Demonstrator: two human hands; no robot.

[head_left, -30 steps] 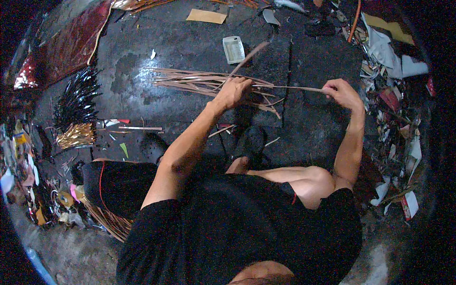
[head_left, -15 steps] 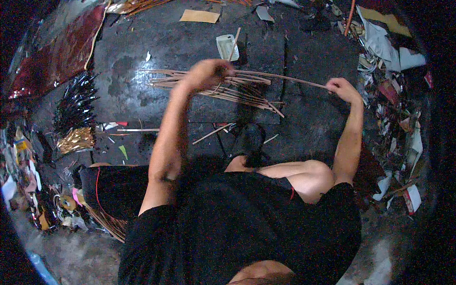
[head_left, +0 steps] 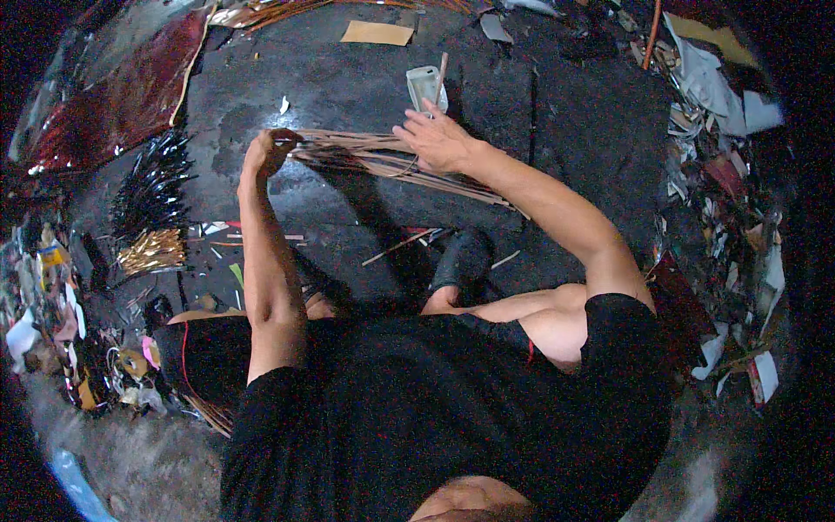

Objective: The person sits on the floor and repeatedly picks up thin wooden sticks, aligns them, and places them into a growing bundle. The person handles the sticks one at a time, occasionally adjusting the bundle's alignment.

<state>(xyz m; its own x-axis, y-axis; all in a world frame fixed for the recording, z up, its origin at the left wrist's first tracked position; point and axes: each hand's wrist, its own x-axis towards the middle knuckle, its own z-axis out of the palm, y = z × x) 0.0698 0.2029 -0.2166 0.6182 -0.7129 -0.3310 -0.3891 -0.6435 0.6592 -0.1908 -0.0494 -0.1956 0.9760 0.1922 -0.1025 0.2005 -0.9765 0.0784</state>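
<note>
Head view: left hand (head_left: 268, 155) curled at brown strips (head_left: 357, 139), hold unclear; right hand (head_left: 442, 144) splayed its fingers; apparent arranging called for alignment.

Loose bundle of thin brown strips (head_left: 365, 142), stretched left to right, right ends uneven and slanting nearer, one pale brown strip end (head_left: 444, 71) jutting far.
</note>
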